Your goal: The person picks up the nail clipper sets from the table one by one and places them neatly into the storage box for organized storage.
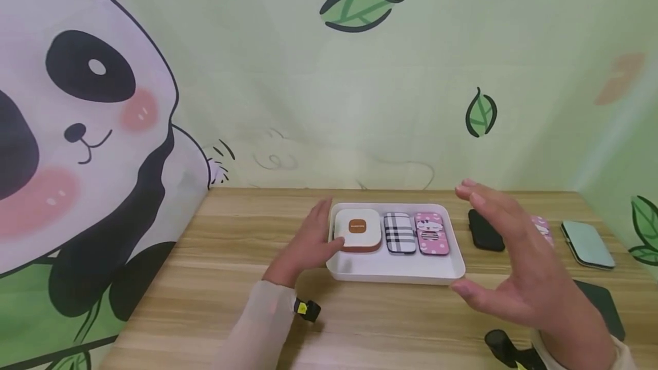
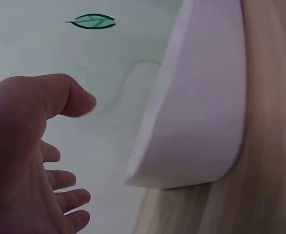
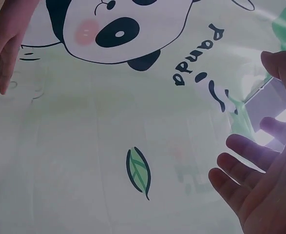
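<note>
A shallow white tray (image 1: 396,270) lies on the table, holding a rounded square white case (image 1: 367,238) with a brown label and brown lower edge. Beside that case are a black-and-white plaid case (image 1: 400,233) and a pink cartoon case (image 1: 432,234). My left hand (image 1: 313,238) is at the tray's left end, fingers extended and thumb over its rim; in the left wrist view that hand (image 2: 30,161) holds nothing. Past the tray's right end, my right hand (image 1: 529,267) is raised with thumb and fingers spread wide, and its palm (image 3: 269,195) is bare in the right wrist view.
Right of the tray lie a black case (image 1: 484,233), a second pink case (image 1: 542,227) partly hidden by my right hand, and a mint-green case (image 1: 588,244). A dark green flat item (image 1: 601,301) shows behind my right wrist. A panda-printed cloth (image 1: 288,73) backs the wooden table (image 1: 216,278).
</note>
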A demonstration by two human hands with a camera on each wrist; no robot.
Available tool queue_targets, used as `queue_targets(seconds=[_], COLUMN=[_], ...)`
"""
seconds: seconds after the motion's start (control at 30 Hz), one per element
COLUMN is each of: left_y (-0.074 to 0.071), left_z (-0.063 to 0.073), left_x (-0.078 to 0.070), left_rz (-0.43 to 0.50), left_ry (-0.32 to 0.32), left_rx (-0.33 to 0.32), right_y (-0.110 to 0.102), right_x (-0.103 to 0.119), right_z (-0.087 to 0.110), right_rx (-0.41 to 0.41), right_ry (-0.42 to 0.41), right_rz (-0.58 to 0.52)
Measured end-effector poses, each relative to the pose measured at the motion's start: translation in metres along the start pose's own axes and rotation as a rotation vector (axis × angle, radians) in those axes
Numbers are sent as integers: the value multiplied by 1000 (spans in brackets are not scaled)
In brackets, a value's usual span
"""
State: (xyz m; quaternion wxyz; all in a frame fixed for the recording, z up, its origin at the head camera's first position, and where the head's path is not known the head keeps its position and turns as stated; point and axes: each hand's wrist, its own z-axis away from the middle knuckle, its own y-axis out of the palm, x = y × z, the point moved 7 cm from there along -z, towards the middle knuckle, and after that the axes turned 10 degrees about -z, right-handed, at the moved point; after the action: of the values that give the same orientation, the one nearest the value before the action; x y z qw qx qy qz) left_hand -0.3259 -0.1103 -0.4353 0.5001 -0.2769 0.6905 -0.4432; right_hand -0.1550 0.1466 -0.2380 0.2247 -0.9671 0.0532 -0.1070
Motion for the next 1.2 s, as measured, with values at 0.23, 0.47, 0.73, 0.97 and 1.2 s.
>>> queue_targets(seconds=[0.23,0.47,0.73,0.97,1.2], left_y=[22,33,47,51,54], left_z=[-3,-3,-3,-4,-4], left_x=[11,15,22,25,25], left_rz=[10,-27,-45,-13,-44], left_ry=[-93,-101,-144,-185,-205], left_rx=[87,133,157,169,181], right_y=[2,3,4,3,6], right_x=[-7,-11,-15,-19,-28], right_z=[4,6,6,8,15], right_rx=[31,49,63,67,108], right_ry=[82,103,95,110,179], right_rz=[77,104,99,117,138])
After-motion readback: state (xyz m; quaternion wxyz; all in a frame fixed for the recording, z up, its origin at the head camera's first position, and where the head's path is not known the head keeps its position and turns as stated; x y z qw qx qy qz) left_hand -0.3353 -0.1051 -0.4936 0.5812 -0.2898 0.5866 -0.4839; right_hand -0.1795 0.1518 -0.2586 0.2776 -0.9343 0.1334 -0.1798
